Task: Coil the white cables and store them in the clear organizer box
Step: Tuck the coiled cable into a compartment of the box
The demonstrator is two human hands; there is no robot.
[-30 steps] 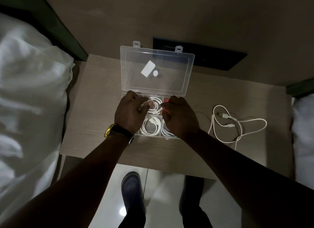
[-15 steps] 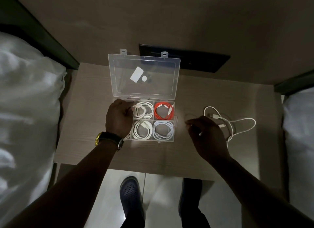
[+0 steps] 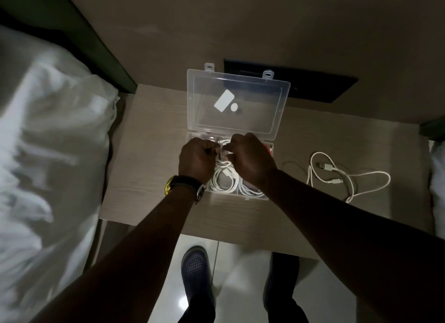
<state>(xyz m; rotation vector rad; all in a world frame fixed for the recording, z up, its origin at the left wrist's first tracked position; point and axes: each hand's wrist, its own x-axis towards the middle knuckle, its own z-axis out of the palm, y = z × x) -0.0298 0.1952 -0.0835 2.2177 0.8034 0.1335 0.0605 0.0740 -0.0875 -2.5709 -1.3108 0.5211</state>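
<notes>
The clear organizer box (image 3: 255, 197) lies on the wooden bedside table (image 3: 149, 154), its lid (image 3: 240, 101) standing open at the back. Both hands are over the box's back compartments. My left hand (image 3: 196, 160) and my right hand (image 3: 251, 159) pinch a coiled white cable (image 3: 222, 152) in the back middle compartment. Two more coiled white cables fill the front compartments (image 3: 222, 182). A sliver of an orange cable (image 3: 269, 148) shows past my right hand. An uncoiled white cable (image 3: 337, 176) lies loose on the table to the right.
White bedding (image 3: 48, 154) borders the table on the left, and more bedding (image 3: 437, 178) on the right. A dark panel (image 3: 313, 87) sits on the wall behind the box. My feet in dark shoes (image 3: 196, 269) stand on the glossy floor below the table's front edge.
My right hand, which had moved right toward the loose cable, has come back to the box. Both hands now hold the coil in the back compartment. The camera has shifted slightly.
</notes>
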